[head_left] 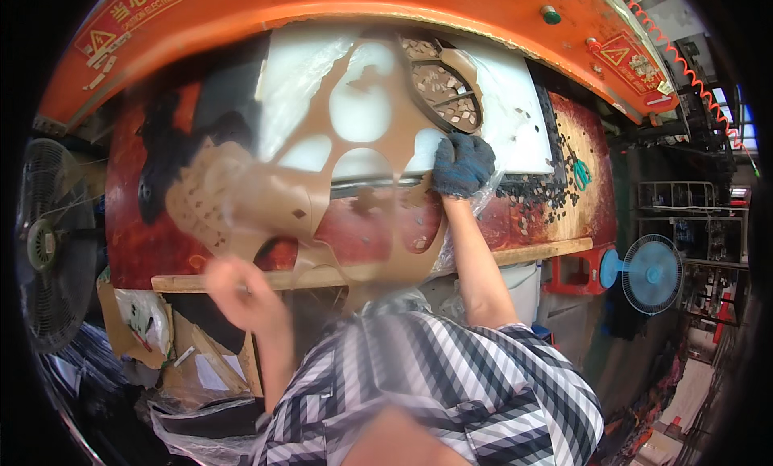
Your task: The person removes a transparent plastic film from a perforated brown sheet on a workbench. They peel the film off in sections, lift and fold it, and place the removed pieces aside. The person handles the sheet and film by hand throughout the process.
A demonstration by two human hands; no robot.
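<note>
A brown sheet (319, 198) with large rounded cut-outs stretches from the white cutting board (515, 144) over the front of the table toward me. My right hand (465, 166), in a dark blue glove, rests at the sheet's right side by the board's near edge. Its fingers are curled, and what is in them is hidden. Just beyond it stands a dark curved cutting die (481, 111) with small brown pieces inside. My bare left hand (241, 293) is smeared by motion near the table's front edge, below a blurred, bunched part of the sheet.
An orange machine beam (338, 3) spans the back. Small dark scraps (539, 198) and green-handled scissors (581, 174) lie on the right. A wooden strip (531, 252) edges the table. Fans stand at left (42, 244) and right (651, 274); cardboard (189, 357) lies lower left.
</note>
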